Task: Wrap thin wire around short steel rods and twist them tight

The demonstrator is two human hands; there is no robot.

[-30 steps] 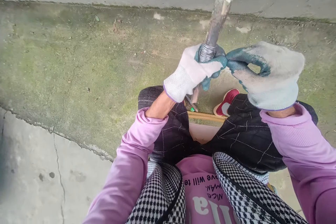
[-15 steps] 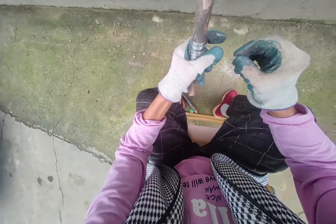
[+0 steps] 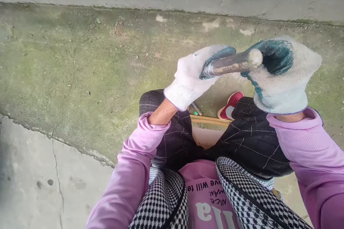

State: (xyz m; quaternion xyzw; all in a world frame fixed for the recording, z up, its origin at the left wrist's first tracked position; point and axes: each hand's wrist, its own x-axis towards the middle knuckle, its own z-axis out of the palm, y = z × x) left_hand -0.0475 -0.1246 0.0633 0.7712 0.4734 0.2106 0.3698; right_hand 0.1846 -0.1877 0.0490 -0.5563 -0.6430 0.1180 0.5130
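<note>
The left hand (image 3: 192,78) is clenched around the stick (image 3: 233,65), which lies level above the knees, its free end pointing at the right hand (image 3: 279,78). A tight band of wire (image 3: 208,69) already wraps the stick beside the left fingers, and the rest of the stick is bare. The right hand curls just behind the stick's end; I cannot tell whether it pinches any wire. A red shoe (image 3: 231,104) shows below the stick.

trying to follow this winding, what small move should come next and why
Probably draw the right hand back from the stick a little: the left hand grips the stick at its wire coil, and its tip points into the curled right hand.
</note>
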